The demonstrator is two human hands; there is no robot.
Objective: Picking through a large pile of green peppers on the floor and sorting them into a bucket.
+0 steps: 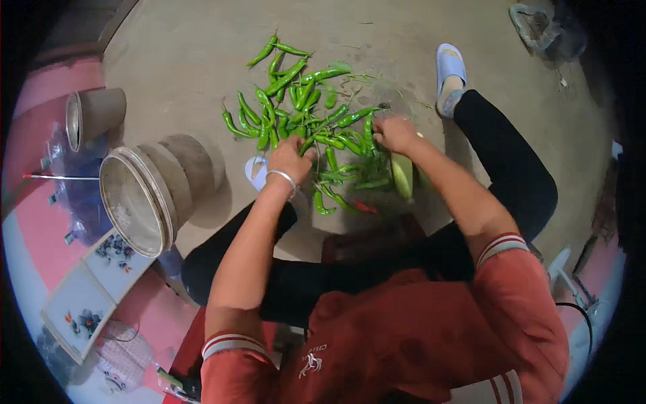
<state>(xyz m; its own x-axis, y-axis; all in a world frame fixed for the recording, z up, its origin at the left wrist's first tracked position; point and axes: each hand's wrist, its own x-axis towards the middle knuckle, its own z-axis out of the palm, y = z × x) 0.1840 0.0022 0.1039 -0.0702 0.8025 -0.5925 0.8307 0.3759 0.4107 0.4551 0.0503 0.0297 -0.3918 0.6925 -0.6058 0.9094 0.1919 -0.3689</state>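
A loose pile of green chili peppers (pixel 282 81) spreads over the floor before me, with stems and bits of leaf among them. My left hand (pixel 291 159), with a silver bangle at the wrist, reaches down onto the pile's near left part; its fingertips touch peppers, but a firm hold is not visible. On the pile's right side, my right hand (pixel 396 134) has curled fingers beside an upright green pepper (pixel 369 132); whether they grip it is unclear. Below that hand lies a pale green, elongated vegetable (pixel 402 174). Nearer my seat is a red pepper (pixel 365 206).
Nested buckets (pixel 174 192) tilt at the left, and a smaller bucket (pixel 96 118) lies behind them. A floral panel (pixel 96 293) stands at lower left. My slippered foot (pixel 450 76) rests right of the pile. A plastic bag (pixel 547 33) lies at far right.
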